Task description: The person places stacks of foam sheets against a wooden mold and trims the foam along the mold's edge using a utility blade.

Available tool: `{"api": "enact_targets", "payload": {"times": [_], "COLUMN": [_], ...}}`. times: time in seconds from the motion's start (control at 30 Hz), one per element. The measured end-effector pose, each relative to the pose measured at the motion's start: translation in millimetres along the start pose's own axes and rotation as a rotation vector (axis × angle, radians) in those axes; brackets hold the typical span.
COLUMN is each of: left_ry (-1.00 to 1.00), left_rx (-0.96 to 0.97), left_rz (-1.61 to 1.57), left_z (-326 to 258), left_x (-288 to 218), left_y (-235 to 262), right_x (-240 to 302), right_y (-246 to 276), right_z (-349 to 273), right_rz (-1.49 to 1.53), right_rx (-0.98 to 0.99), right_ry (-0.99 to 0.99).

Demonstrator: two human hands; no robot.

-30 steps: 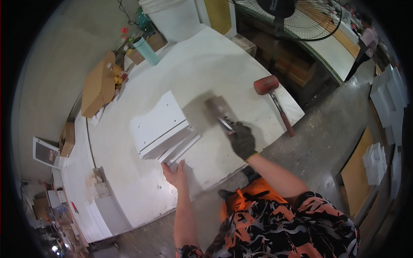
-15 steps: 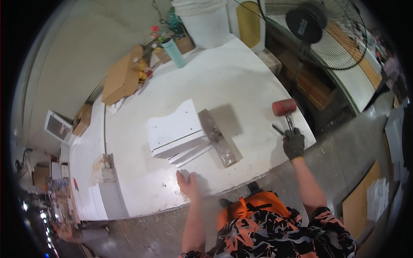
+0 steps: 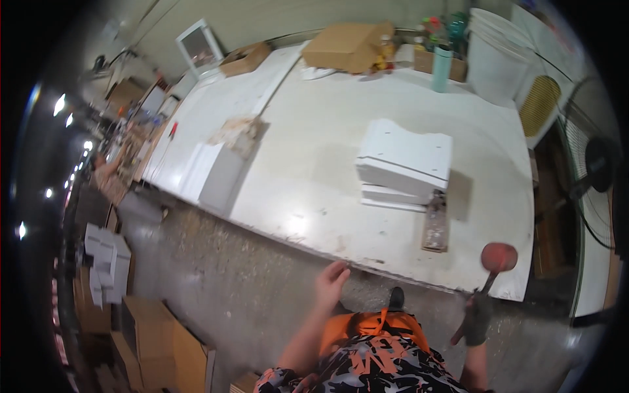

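Note:
My right hand (image 3: pixel 477 319), in a dark glove, grips the handle of a mallet with a red head (image 3: pixel 498 257) just off the near right edge of the white table (image 3: pixel 314 164). My left hand (image 3: pixel 330 283) is bare, fingers apart, below the table's near edge and holding nothing. A stack of white panels (image 3: pixel 404 164) lies on the table, and a worn wooden block (image 3: pixel 436 223) lies against its near right side.
White boards (image 3: pixel 213 173) lean at the table's left edge. Cardboard boxes (image 3: pixel 347 46), a green bottle (image 3: pixel 441 68) and a white bucket (image 3: pixel 498 56) stand at the far side. A fan (image 3: pixel 599 164) is at right. More cardboard (image 3: pixel 154 340) and white pieces (image 3: pixel 105 262) sit on the floor at left.
My right hand took the mallet off the table and lowered it beside me. My left hand left the table edge. The view swung left.

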State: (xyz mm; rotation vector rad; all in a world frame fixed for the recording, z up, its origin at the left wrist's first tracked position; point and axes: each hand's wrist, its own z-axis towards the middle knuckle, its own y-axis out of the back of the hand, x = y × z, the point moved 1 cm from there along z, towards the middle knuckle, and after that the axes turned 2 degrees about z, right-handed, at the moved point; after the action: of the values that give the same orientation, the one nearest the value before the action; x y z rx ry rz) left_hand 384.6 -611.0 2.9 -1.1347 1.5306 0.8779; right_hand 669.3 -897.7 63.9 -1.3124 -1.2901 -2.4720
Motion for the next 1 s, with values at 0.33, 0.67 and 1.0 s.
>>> {"api": "enact_targets", "payload": {"times": [0.33,0.67,1.0], "left_ry": [0.083,0.047,-0.042], "left_rx": [-0.418,-0.643,-0.42], "left_rz": [-0.031,-0.014,0.296], "left_z": [-60.3,-71.6,76.3], "left_x": [48.2,44.0,-101.4], "left_y": [249.7,467.1,479.1], "right_x": [212.7,220.1,396.9], "right_y": [-239.4,-390.3,-455.9], "right_z": [41.2,171.1,168.7], "right_rz": [0.259,-0.292,0.469], "right_rx": [0.468,0.129,0.105], "right_ry": [0.075,0.068,0.153]}}
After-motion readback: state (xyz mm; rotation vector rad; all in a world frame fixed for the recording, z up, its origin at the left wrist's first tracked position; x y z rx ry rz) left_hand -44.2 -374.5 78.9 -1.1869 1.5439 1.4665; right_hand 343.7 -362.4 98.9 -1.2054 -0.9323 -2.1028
